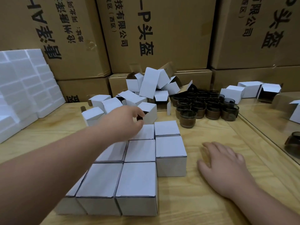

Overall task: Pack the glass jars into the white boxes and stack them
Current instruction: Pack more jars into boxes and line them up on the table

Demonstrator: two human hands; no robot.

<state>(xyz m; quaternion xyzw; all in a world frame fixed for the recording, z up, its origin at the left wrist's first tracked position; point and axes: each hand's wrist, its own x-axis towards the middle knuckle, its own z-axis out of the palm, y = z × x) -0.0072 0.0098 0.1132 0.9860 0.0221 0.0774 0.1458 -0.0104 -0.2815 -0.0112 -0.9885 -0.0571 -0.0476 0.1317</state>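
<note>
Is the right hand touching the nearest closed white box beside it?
Apart. The head view shows bare table between the right hand, lying flat, and the closed white box.

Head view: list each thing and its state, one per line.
Packed white boxes: closed, set in rows.
Empty white boxes: open, piled loosely.
Glass jars: upright, unpacked, clustered.
Left hand: reaching to an open box in the pile.
Right hand: flat on the table.
</note>
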